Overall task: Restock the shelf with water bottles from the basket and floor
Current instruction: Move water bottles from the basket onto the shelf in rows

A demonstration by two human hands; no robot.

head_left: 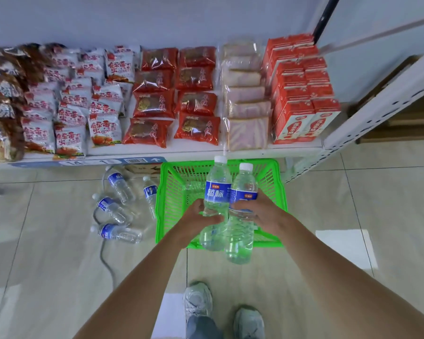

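Observation:
I hold two clear water bottles with blue labels and white caps upright above a green plastic basket (278,192). My left hand (196,222) grips the left bottle (217,192) around its middle. My right hand (260,214) grips the right bottle (242,189), and the two bottles touch side by side. Several more bottles lie on the tiled floor left of the basket, among them one (119,183) near the shelf foot and one (118,233) nearest me. The white shelf (206,150) stands just behind the basket.
The shelf is packed with snack bags (103,128), red cake packets (197,128), sliced bread packs (247,133) and red cartons (304,123). A grey cable (105,260) runs across the floor by the loose bottles. My shoes (197,299) stand close to the basket.

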